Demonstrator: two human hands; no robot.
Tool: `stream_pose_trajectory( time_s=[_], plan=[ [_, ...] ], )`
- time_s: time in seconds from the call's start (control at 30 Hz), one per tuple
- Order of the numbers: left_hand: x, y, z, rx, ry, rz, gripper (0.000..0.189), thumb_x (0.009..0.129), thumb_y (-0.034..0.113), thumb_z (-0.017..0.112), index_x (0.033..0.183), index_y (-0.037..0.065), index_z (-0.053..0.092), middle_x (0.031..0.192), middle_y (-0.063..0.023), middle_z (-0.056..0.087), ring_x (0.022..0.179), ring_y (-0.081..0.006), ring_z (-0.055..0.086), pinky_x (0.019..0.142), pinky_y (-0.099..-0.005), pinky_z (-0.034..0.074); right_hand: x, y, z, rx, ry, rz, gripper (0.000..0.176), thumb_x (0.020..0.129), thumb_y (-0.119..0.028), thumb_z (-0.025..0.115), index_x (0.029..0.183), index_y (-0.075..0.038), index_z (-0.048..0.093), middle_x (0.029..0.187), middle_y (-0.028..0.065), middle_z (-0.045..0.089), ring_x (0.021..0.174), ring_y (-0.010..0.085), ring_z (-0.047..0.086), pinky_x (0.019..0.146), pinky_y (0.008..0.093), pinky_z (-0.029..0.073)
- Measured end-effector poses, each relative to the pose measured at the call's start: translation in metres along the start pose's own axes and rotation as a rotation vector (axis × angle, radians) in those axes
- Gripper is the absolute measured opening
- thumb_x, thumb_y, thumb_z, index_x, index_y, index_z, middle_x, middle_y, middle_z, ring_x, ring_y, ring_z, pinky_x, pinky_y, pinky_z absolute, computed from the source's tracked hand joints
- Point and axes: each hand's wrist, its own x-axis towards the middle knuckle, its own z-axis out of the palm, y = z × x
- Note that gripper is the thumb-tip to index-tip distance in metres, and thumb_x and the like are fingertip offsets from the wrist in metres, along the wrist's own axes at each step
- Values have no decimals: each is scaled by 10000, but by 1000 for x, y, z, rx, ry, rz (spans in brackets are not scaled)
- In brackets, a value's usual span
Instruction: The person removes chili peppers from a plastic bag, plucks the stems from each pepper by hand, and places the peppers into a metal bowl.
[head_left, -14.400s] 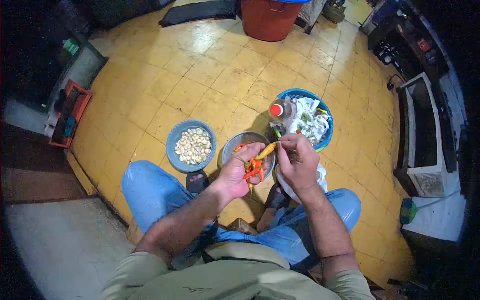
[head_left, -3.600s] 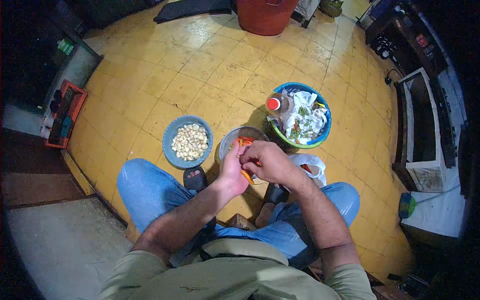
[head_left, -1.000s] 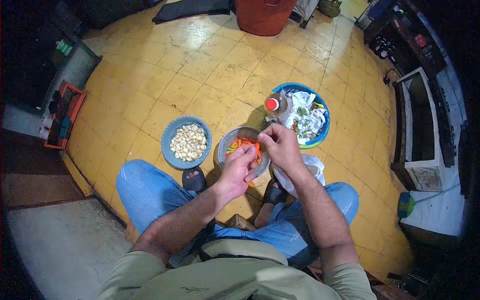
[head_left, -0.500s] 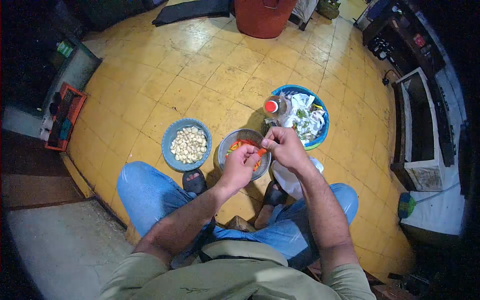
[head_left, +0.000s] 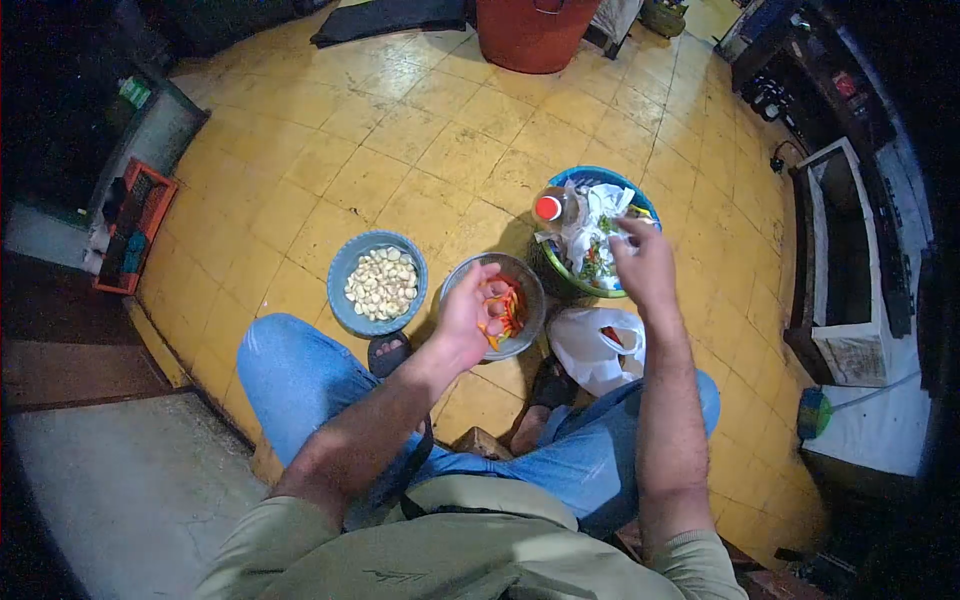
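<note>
My left hand [head_left: 468, 315] is over a grey strainer bowl [head_left: 537, 312] of red, orange and yellow chili peppers [head_left: 512, 310]. Its palm is turned inward and the fingers are loosely curled and apart, with no pepper visible in them. Out to the right, my right hand [head_left: 645, 265] hovers above a blue basket [head_left: 645, 192] filled with white plastic and green stems [head_left: 598, 262]. Its thumb and fingers are apart, and nothing shows between them. Left of the strainer stands a blue-grey bowl [head_left: 337, 290] of peeled garlic cloves [head_left: 382, 285].
A bottle with a red cap [head_left: 548, 208] leans in the basket. A white plastic bag [head_left: 590, 350], with something red inside, lies by my right foot. An orange crate [head_left: 150, 225] is at the left, a wooden frame [head_left: 850, 330] at the right, and a red tub [head_left: 530, 35] at the back.
My hands have parted from around an orange-red pepper above the strainer. The right moved up and right over the basket; the left stayed at the strainer and opened. The white bag is more exposed.
</note>
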Motion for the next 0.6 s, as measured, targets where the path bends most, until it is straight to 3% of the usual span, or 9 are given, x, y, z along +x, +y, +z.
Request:
stream_pose_trajectory(
  time_s=[0.07, 0.13, 0.2, 0.27, 0.4, 0.6],
  plan=[
    [0, 6, -2, -189, -22, 4, 397, 984, 457, 401, 1149, 119, 529, 913, -21, 539, 683, -116, 441, 472, -234, 339, -6, -42, -12, 180, -566, 97, 222, 823, -221, 653, 892, -19, 712, 797, 161, 695, 723, 268, 672, 702, 365, 519],
    [-1, 11, -2, -216, -15, 21, 389, 989, 443, 388, 1154, 115, 519, 913, -28, 538, 681, -125, 441, 486, -243, 342, -26, -68, -6, 289, -866, 92, 226, 852, -227, 655, 889, -6, 689, 730, 101, 680, 664, 149, 615, 643, 335, 491],
    [-2, 14, -2, -281, -25, 122, 399, 992, 439, 383, 1170, 104, 506, 914, -28, 525, 687, -121, 438, 505, -242, 345, -51, -78, 12, 392, -1085, -69, 251, 847, -248, 664, 822, 2, 657, 667, 102, 643, 610, 157, 584, 600, 345, 473],
    [-5, 19, -1, -285, -8, 137, 391, 997, 423, 379, 1169, 93, 501, 915, -27, 503, 691, -118, 431, 519, -242, 351, -64, -93, 20, 368, -1173, -153, 264, 823, -288, 678, 769, -31, 658, 705, 155, 645, 631, 284, 624, 621, 410, 485],
    [-7, 23, 3, -310, 29, 223, 340, 999, 372, 407, 1155, 82, 490, 905, -26, 480, 697, -115, 420, 525, -244, 355, -66, -97, 26, 381, -1015, -39, 263, 804, -297, 711, 756, -49, 641, 689, 143, 637, 636, 282, 621, 608, 406, 474],
    [-7, 27, 5, -377, 33, 303, 294, 991, 315, 448, 1146, 67, 479, 899, -30, 482, 718, -116, 433, 577, -263, 387, -66, -91, 32, 500, -986, -108, 207, 825, -240, 682, 782, -43, 633, 696, 141, 633, 637, 284, 625, 615, 402, 485]
  ],
)
